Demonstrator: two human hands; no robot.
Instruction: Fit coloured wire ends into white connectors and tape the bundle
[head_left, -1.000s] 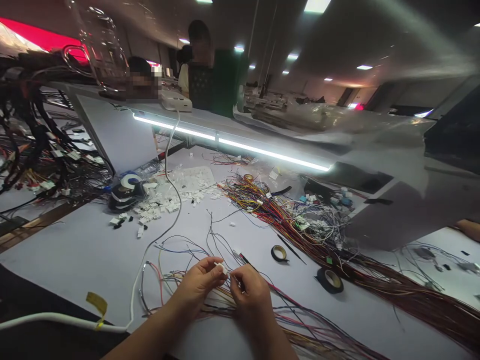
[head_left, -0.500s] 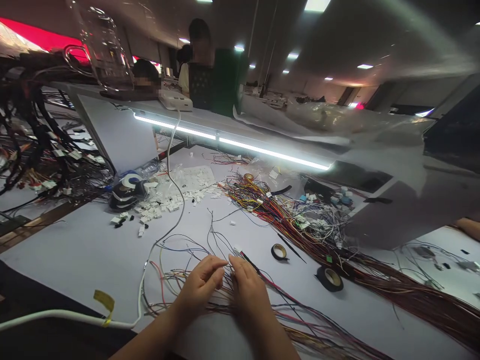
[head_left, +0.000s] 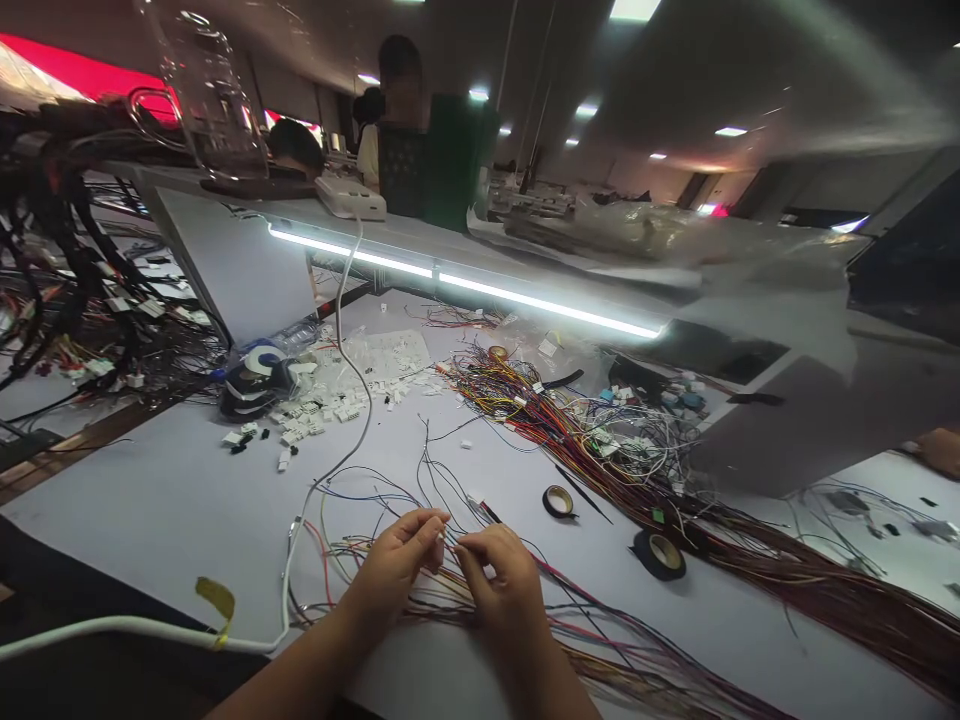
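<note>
Over the loose wires on the white tabletop, my left hand [head_left: 401, 565] is closed in a pinch, with thumb and index finger together. A small pale spot shows at its fingertips, too small to name. Close beside it, my right hand [head_left: 504, 578] pinches a thin wire between thumb and forefinger, its fingertips facing the left ones across a narrow gap. Several thin coloured wires [head_left: 364, 548] spread under and around both hands. Just beyond the right hand lies a small white connector [head_left: 475, 503] on a black and red lead.
A thick wire bundle [head_left: 570, 440] runs diagonally at right. Two black tape rolls, a smaller one [head_left: 558, 502] and a larger one [head_left: 660, 555], lie near it. White connectors [head_left: 315, 418] are heaped at left. A white cable [head_left: 339, 465] crosses the table below a light bar [head_left: 525, 300].
My right hand has shifted slightly down and its thumb and forefinger now form a clear pinch. The left fingers have closed more tightly. A small gap has opened between the hands.
</note>
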